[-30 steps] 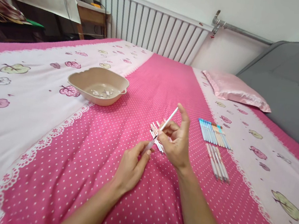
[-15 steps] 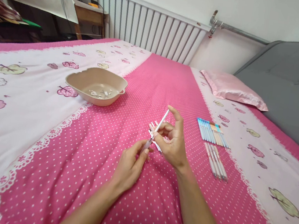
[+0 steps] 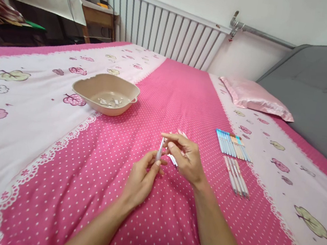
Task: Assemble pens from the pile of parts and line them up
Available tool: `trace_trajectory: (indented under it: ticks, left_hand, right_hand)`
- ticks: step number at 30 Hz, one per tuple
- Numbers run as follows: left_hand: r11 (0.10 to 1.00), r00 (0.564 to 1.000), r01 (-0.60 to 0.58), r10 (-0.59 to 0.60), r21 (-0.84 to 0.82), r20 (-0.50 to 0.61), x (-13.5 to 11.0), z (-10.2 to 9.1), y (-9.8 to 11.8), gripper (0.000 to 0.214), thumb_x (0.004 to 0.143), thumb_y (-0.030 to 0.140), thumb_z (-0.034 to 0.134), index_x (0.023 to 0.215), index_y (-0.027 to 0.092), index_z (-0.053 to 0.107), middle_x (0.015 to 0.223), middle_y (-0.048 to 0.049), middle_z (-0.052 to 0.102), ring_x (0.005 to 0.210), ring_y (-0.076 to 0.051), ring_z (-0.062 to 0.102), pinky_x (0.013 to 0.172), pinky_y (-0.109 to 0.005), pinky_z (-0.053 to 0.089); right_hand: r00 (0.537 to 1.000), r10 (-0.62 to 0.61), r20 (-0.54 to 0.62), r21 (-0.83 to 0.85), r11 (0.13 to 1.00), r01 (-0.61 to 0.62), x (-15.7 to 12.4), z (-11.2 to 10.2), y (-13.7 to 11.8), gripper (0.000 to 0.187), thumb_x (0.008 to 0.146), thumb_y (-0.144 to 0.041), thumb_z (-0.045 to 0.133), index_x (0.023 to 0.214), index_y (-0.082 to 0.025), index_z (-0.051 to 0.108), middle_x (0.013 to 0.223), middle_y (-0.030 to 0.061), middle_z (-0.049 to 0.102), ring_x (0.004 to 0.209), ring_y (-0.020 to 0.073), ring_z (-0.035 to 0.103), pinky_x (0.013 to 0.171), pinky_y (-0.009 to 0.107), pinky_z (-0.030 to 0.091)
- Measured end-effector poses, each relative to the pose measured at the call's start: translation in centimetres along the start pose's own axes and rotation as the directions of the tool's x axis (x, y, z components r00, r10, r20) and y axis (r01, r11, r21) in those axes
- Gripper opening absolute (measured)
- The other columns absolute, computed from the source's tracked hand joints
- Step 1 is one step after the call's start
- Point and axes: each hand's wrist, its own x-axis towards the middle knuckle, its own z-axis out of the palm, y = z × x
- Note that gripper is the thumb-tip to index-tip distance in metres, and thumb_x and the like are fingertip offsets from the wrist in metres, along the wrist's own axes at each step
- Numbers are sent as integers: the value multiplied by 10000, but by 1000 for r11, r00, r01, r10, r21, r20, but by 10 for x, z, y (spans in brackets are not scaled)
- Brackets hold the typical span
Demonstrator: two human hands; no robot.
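My left hand (image 3: 143, 176) pinches the lower, greyish part of a slim pen (image 3: 160, 150) between thumb and fingers, and the pen stands nearly upright. Its upper part is a thin white tube. The stretched index finger of my right hand (image 3: 185, 156) rests on the tube's top end. The right thumb is held apart from the pen, and the other right fingers are partly hidden behind it. Beneath and behind my right hand, several white and pink pen parts (image 3: 173, 160) lie on the bedspread, partly covered.
A beige basin (image 3: 104, 108) with small white bits inside stands at the left. To the right lie a row of blue and peach pens (image 3: 232, 144) and several pale pens (image 3: 235, 177). Farther back are a pink pillow (image 3: 256, 99) and a radiator (image 3: 165, 25).
My right hand has come down and left, its index finger lowering with the white tube's top. The tube now sticks out less above my left hand, and the right thumb has left it.
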Motion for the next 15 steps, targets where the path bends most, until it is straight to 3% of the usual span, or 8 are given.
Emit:
trace_trajectory:
  ticks: [4,6,8,10,12,15]
  left_hand:
    - [1000,1000,-11,11,-7,18,0,1,1,293,909,315,439,1134,158,540,1019,-90,646,777,-160,605,716,-313,481]
    - [1000,1000,-15,16,-27,19,0,1,1,296,910,316,438,1142,158,531,1025,-90,641,766,-154,603,708,-311,484]
    - [999,1000,-16,17,-33,24,1,1,0,293,911,319,438,1139,160,528,1033,-90,634,751,-146,599,710,-312,484]
    - [1000,999,-14,15,-26,34,1,1,-1,288,912,322,436,1134,163,527,1036,-88,631,748,-142,597,721,-316,483]
    - [1000,999,-5,6,-26,45,1,2,-2,292,912,326,435,1140,165,521,1034,-86,629,760,-146,600,730,-321,484]
    - [999,999,15,-13,-31,43,1,2,-3,307,911,332,435,1156,162,509,1030,-88,630,771,-152,605,742,-325,484]
  right_hand:
    - [999,10,-36,6,1000,-9,2,-9,-7,294,864,-222,493,1126,-271,619,904,1,638,711,100,595,658,268,502]
    - [990,35,-139,33,999,-30,4,-19,-8,330,852,-237,511,1170,-280,584,894,-7,642,639,85,580,615,254,497]
    - [939,74,-336,24,997,-70,5,-33,-5,339,833,-254,530,1169,-254,574,834,-9,646,577,80,563,568,241,483]
    - [851,136,-507,-40,983,-181,5,-50,2,305,802,-258,554,1096,-197,605,766,3,650,559,92,564,555,243,475]
    - [820,225,-526,-175,915,-364,2,-65,9,257,764,-248,580,999,-163,643,747,27,664,594,120,590,586,262,480]
    - [823,382,-420,-484,673,-560,-3,-76,15,178,739,-212,589,882,-170,686,781,58,695,720,179,636,679,301,477]
